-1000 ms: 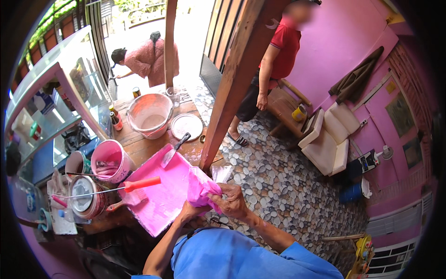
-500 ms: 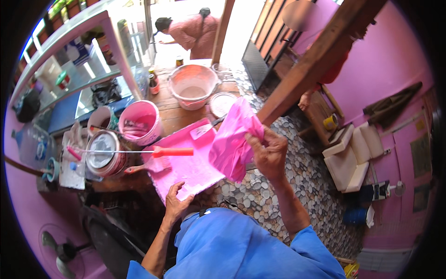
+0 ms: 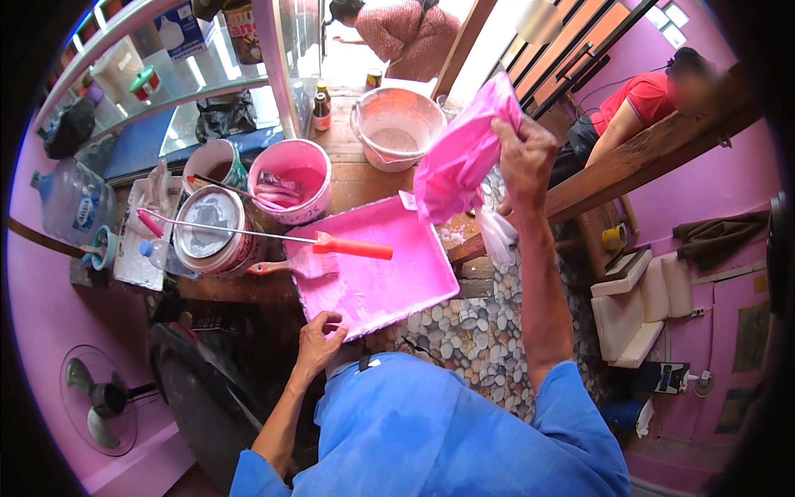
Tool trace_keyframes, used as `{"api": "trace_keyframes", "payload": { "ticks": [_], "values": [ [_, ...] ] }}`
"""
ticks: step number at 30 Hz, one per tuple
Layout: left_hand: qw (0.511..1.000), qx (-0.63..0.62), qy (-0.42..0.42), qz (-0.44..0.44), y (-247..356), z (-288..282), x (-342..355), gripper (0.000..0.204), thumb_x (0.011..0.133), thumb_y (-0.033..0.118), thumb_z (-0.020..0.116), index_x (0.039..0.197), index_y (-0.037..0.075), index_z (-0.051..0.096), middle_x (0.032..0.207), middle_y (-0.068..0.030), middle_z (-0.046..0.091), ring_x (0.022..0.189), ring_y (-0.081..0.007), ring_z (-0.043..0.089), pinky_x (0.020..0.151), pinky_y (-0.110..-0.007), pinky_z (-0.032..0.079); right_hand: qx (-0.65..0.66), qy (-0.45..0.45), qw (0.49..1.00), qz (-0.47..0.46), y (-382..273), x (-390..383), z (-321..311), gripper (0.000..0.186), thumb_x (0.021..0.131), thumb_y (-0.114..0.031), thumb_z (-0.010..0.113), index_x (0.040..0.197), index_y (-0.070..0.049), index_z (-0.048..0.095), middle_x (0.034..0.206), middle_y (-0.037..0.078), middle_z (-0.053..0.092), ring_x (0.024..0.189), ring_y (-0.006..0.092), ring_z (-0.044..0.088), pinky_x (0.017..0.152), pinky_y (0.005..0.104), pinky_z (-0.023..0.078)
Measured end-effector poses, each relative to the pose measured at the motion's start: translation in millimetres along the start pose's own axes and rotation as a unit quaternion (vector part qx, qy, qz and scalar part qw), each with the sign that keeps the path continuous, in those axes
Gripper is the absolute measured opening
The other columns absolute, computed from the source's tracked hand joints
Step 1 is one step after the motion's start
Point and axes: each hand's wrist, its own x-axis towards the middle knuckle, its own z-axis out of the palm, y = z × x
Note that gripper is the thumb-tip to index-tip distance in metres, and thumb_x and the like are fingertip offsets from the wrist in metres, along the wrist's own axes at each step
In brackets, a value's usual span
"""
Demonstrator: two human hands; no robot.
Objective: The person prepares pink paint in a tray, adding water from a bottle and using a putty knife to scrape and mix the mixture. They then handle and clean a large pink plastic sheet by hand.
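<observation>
My right hand (image 3: 526,153) pinches a pink, paint-smeared plastic bag (image 3: 464,153) and holds it up above the far right side of a paint tray (image 3: 397,265). A whitish, see-through piece of plastic (image 3: 497,236) hangs below the bag. My left hand (image 3: 319,344) is at the tray's near left corner, its fingers curled on the rim. Wet pink paint coats the tray. A paint roller frame (image 3: 352,246) with an orange-red handle reaches over it from a lidded bucket (image 3: 211,228). On the left rim rests a pink-stained paintbrush (image 3: 306,263).
Behind the tray stand a pink paint bucket (image 3: 290,166) and a larger pail (image 3: 393,124). Small bottles (image 3: 321,112) are near the glass cabinet (image 3: 273,50). A wooden beam (image 3: 646,157) slants across the right. One person in red (image 3: 633,108) and another (image 3: 406,33) are beyond.
My right hand has raised the bag up and away from the tray. My left hand's fingers have drawn in at the tray's corner. The view has shifted, bringing the person in red into sight.
</observation>
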Motion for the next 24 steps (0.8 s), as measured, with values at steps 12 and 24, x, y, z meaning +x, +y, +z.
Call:
{"api": "trace_keyframes", "payload": {
  "ticks": [12, 24],
  "values": [
    [0.998, 0.026, -0.052, -0.016, -6, -13, 5, 0.032, 0.081, 0.020, 0.068, 0.105, 0.000, 0.062, 0.095, -0.0132, 0.068, 0.086, -0.0221, 0.068, 0.074, -0.033, 0.053, -0.015, 0.039, 0.999, -0.028, 12, 110, 67, 0.015, 0.082, -0.008, 0.070, 0.093, 0.002, 0.072, 0.072, 0.002, 0.067, 0.060, 0.0067, 0.057, 0.052, 0.0238, 0.048],
    [0.998, 0.000, -0.008, -0.063, -16, -36, -17, 0.029, 0.083, 0.019, 0.067, 0.104, -0.001, 0.063, 0.092, -0.0113, 0.069, 0.086, -0.0190, 0.067, 0.077, -0.032, 0.052, -0.151, -0.070, 0.985, 0.050, 100, 133, 140, 0.020, 0.081, -0.020, 0.068, 0.097, -0.010, 0.074, 0.081, 0.004, 0.071, 0.068, 0.0119, 0.065, 0.061, 0.0276, 0.054]
  ]
}}
